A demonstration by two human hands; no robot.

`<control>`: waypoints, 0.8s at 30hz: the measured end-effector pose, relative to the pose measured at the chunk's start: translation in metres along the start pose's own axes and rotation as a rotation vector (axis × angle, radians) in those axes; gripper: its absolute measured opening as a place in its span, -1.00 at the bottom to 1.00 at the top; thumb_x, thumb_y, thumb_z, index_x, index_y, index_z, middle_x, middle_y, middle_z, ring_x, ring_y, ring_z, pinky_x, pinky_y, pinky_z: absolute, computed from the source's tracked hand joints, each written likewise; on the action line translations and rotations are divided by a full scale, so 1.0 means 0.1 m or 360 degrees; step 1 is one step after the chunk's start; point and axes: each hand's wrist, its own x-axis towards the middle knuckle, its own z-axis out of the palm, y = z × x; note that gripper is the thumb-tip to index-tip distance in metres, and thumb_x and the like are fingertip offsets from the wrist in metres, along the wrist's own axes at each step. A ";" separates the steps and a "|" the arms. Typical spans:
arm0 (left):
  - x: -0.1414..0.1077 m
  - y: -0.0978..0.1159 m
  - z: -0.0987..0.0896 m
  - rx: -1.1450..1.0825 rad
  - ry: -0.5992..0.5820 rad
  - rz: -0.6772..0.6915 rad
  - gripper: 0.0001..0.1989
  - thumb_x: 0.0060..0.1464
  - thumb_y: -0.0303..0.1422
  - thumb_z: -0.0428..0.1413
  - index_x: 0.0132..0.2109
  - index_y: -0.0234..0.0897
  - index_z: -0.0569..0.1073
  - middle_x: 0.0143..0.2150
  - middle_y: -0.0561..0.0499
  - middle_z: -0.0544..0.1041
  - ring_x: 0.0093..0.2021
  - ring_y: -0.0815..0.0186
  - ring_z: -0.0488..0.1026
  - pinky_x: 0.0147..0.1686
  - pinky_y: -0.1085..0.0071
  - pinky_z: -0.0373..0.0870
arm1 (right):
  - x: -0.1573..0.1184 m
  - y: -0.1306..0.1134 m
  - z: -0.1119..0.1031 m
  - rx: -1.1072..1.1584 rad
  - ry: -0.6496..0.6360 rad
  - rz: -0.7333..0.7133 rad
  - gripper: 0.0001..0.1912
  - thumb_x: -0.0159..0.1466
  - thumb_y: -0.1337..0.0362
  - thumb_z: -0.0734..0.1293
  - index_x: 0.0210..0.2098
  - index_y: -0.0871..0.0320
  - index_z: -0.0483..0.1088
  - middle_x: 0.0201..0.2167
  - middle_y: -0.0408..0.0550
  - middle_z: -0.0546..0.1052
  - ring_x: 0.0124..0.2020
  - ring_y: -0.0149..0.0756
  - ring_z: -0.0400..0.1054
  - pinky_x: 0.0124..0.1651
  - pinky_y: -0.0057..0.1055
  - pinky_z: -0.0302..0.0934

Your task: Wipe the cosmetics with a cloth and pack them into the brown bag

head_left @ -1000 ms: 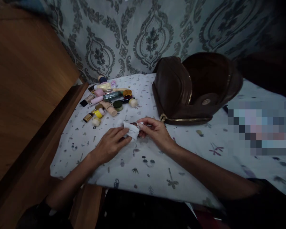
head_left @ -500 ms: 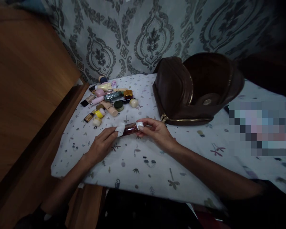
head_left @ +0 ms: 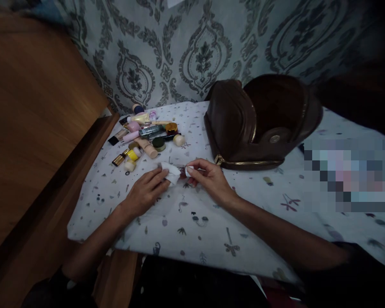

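Between both hands, just above the table, is a small dark reddish-brown bottle [head_left: 182,172] with a white cap [head_left: 190,170]. The fingers and thumb of my right hand [head_left: 210,179] are closed on the capped end. My left hand [head_left: 149,188] grips a white tissue [head_left: 173,173], which is wrapped around the other end of the bottle and covers most of it. Beyond my left hand lies a loose pile of cosmetics, among them a beige tube [head_left: 147,147], a dark green-lidded jar [head_left: 158,144] and a small cream-coloured jar [head_left: 130,165].
An unzipped brown leather bag [head_left: 232,122] stands on the right of the patterned cloth [head_left: 186,231]. A wooden cabinet [head_left: 41,102] borders the table at left, and a patterned curtain [head_left: 205,47] hangs behind. Something pixelated [head_left: 353,175] lies far right.
My left hand has slid the tissue right along the bottle toward the cap, covering more of the body. My right hand keeps its hold on the capped end.
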 end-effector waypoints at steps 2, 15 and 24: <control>-0.12 -0.08 0.01 -0.0061 -0.0004 -0.0121 -0.75 0.28 -0.53 0.00 0.07 -0.28 0.37 0.16 -0.28 0.47 0.23 0.10 0.36 0.04 0.10 0.49 | 0.00 -0.01 0.00 -0.0001 0.0021 -0.0003 -0.63 0.15 0.01 0.42 -0.21 0.17 0.46 -0.57 -0.18 0.48 -0.56 -0.36 0.36 -0.49 -0.43 0.28; 0.04 -0.06 0.12 -0.0101 0.0086 -0.0539 -0.73 0.27 -0.54 -0.06 0.06 -0.30 0.37 0.03 -0.20 0.45 0.04 0.18 0.40 -0.03 0.21 0.47 | 0.00 0.03 0.00 -0.0029 -0.0090 -0.0006 -0.50 0.13 0.03 0.45 -0.05 0.22 0.46 -0.51 -0.11 0.54 -0.51 -0.33 0.42 -0.38 -0.33 0.38; 0.34 0.13 0.22 0.0004 0.0102 -0.0232 -0.74 0.26 -0.56 -0.05 0.04 -0.32 0.38 0.01 -0.21 0.45 0.01 0.14 0.39 -0.08 0.20 0.49 | 0.01 0.03 0.00 -0.0082 -0.0012 0.0002 -0.55 0.08 -0.02 0.45 -0.18 0.20 0.51 -0.56 -0.13 0.50 -0.57 -0.35 0.35 -0.52 -0.42 0.27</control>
